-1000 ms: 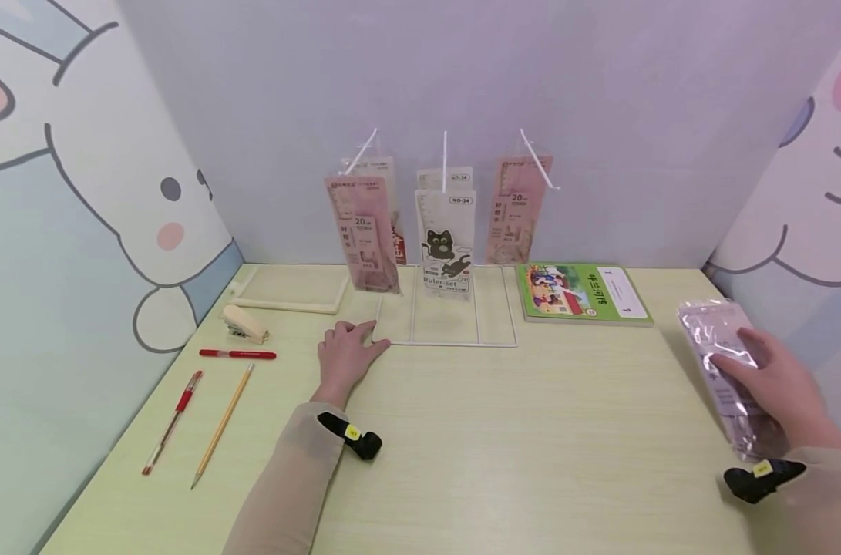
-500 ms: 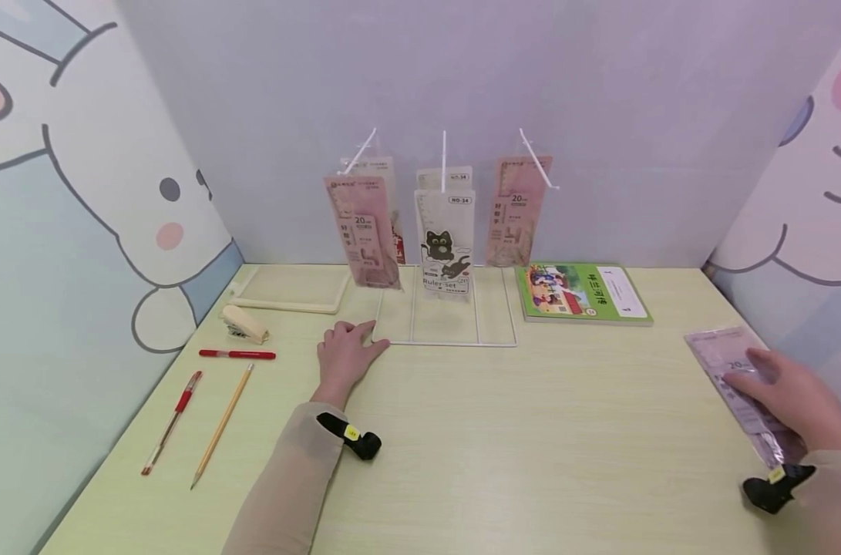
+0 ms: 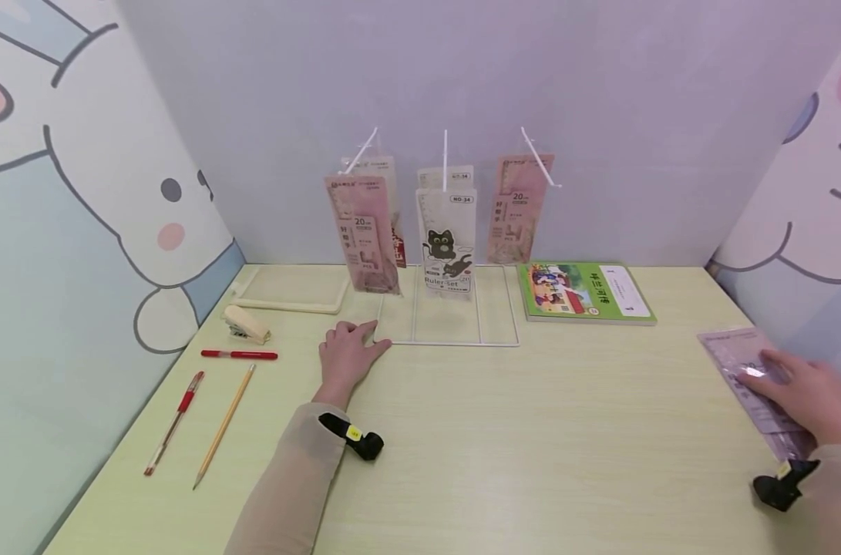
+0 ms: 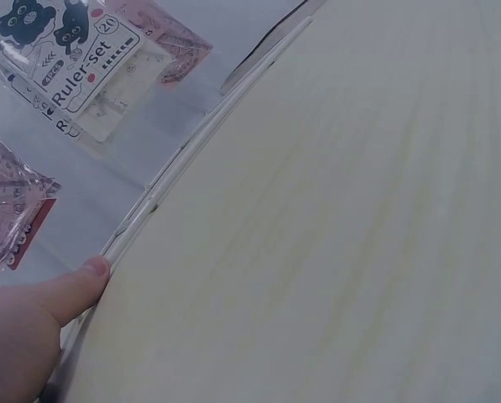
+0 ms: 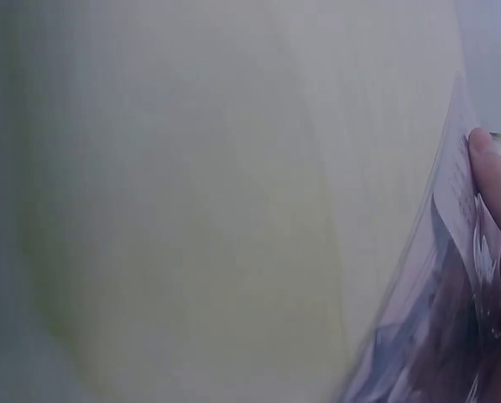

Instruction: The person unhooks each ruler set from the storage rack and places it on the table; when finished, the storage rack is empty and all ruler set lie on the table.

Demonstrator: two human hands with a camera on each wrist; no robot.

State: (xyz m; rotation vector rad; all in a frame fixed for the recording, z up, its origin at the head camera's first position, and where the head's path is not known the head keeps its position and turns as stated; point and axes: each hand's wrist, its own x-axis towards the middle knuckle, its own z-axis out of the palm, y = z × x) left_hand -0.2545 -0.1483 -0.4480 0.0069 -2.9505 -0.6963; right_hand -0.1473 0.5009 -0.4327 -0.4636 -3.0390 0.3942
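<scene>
My left hand point(image 3: 351, 354) pinches the front left corner of a white wire display rack point(image 3: 455, 344), its thumb point(image 4: 75, 290) along the front wire. From the rack's prongs hang ruler sets in clear packets: a pink ruler set point(image 3: 364, 247) at left, a white cat ruler set point(image 3: 448, 239) in the middle, another pink ruler set point(image 3: 519, 208) at right. Over at the table's right edge my right hand point(image 3: 812, 397) holds a pink packaged ruler set point(image 3: 728, 354), low at the tabletop. Its thumb lies across the packet; the palm covers the lower end.
A green book point(image 3: 587, 291) lies right of the rack. To the left are a cream frame point(image 3: 288, 308), a cream stapler point(image 3: 247, 324), a red pen point(image 3: 240, 354), a clear pen with a red grip point(image 3: 175, 422) and a pencil point(image 3: 224, 425). Walls border the table point(image 3: 545, 447).
My right hand has brought the pink ruler set down toward the table and shifted it right, so it now lies flatter. The left hand stays at the rack's corner.
</scene>
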